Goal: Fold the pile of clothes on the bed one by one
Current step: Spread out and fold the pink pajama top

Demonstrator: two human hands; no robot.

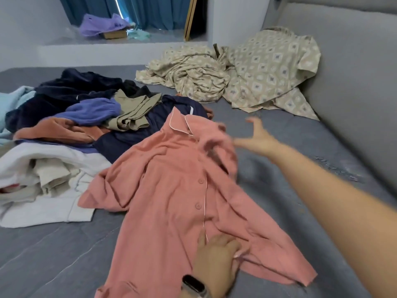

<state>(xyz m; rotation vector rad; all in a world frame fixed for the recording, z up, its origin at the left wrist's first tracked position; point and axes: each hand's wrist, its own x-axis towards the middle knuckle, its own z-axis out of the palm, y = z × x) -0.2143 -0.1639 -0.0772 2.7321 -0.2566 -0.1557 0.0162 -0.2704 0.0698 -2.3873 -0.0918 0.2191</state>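
A pink button-up shirt (171, 190) with white piping lies spread front-up on the grey bed (64, 254), collar away from me. My left hand (217, 257) rests on its lower front near the button placket, fingers curled into the fabric. My right hand (255, 136) hovers open beside the shirt's right shoulder, fingers spread and blurred, holding nothing. The pile of clothes (75, 117) sits to the left: navy, purple, olive, rust and white garments heaped together.
A crumpled beige patterned sheet (247, 76) lies at the far side against the grey padded headboard (354, 72). A ledge with a purple cloth (101, 24) and blue curtains (150, 11) is beyond the bed.
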